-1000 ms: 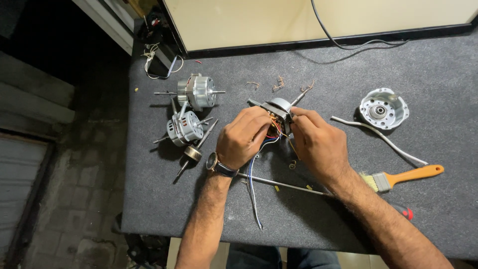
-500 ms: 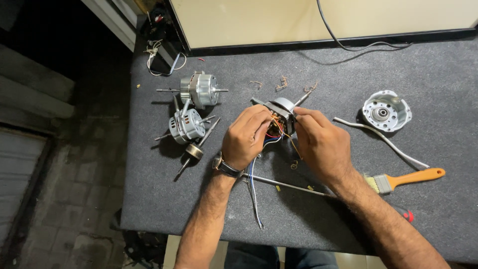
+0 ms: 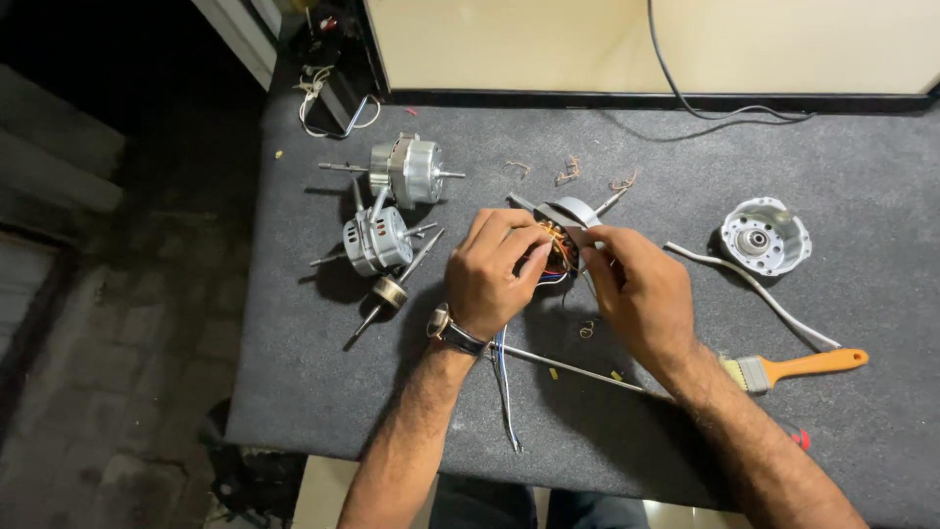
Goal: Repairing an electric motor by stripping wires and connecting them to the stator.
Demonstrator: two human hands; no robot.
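1. Your left hand [image 3: 497,274] is curled around the near-left side of the motor part [image 3: 566,233]. Its fingers [image 3: 519,243] are bent and press on the coloured windings, so this hand grips the part.
2. Your right hand [image 3: 641,294] comes from the right side. Thumb and first fingers are pinched together at the edge of the same part; what exactly they pinch is too small to tell. The other fingers are half folded.
3. The motor part sits about in the middle of the dark grey surface [image 3: 862,167], between your two hands. It shows a grey metal shell on top and orange, red and blue wires inside. A bundle of wires [image 3: 504,392] runs from it toward you.
4. To the left, near your left hand, stand two small motors [image 3: 392,211] and a loose rotor shaft [image 3: 390,292].
5. To the right lie a round metal end cover [image 3: 764,235], a white strip [image 3: 754,294] and a paintbrush with orange handle [image 3: 798,367], well apart from your right hand.
6. The left edge of the surface is near the motors, and the near edge is just under your forearms. The far-right part of the surface has the most open room.
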